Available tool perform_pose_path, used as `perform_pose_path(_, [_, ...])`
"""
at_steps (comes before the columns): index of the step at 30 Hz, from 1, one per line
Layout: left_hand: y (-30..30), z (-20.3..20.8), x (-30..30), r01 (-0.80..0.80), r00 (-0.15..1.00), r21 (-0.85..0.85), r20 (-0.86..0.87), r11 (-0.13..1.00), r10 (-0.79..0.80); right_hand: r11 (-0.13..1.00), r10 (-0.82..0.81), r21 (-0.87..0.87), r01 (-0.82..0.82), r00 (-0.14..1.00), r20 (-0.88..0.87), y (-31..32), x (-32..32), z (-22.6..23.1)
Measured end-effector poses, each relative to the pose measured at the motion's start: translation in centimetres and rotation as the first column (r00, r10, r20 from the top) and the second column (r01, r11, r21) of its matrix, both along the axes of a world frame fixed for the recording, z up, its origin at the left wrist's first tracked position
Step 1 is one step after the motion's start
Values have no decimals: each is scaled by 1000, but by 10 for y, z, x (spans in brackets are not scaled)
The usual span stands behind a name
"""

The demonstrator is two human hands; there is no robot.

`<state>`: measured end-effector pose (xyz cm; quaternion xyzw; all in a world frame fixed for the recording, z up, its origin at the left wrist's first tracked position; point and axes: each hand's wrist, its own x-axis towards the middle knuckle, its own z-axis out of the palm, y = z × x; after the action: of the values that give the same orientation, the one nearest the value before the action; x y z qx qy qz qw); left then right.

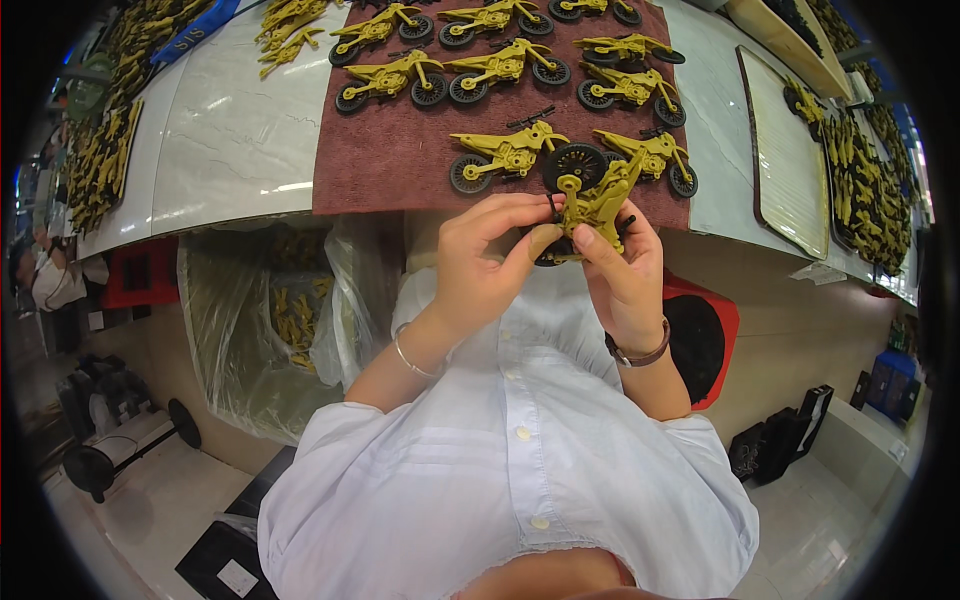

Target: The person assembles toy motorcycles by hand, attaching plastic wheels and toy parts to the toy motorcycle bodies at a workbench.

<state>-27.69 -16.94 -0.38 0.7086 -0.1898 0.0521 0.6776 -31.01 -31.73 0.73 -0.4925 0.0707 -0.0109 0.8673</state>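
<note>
Between my two hands, just over the near edge of a maroon cloth (370, 180), a yellow toy motorcycle (598, 200) with black wheels is held tilted, one wheel up. My left hand (490, 245) pinches its left side, thumb and forefinger at a small black part. Around its right side my right hand (630, 260) is closed, the thumb pressing on the yellow body. The lower wheel is partly hidden behind my fingers. Right beyond my hands, a toy motorcycle (510, 150) and another toy motorcycle (645, 155) lie on the cloth.
Several more toy motorcycles (500, 65) lie in rows farther back. Yellow parts (290, 30) sit on the pale table (240, 130). A white-lined tray (785, 150) stands at right beside piled yellow pieces (870, 190). Below the table are a plastic-lined bin (240, 340) and a red container (727, 320).
</note>
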Motion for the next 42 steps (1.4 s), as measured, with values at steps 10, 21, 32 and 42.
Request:
perform_pose_path(10, [-3,-3,0,26,999,-55,-38,998,-28,992,16,127,-13,1000,-23,-2,0,-2])
perform_pose_path(21, [-8,-12,-1,17,988,-166,-150,986,-43,991,-2,135,6,1000,-31,3,0,-2])
perform_pose_path(32, [-9,-15,-2,18,961,-269,-261,963,-91,994,58,93,-56,998,-15,-6,6,-6])
perform_pose_path(42, [0,-18,6,37,848,-539,-429,842,-312,983,141,116,-144,990,28,-10,5,-2])
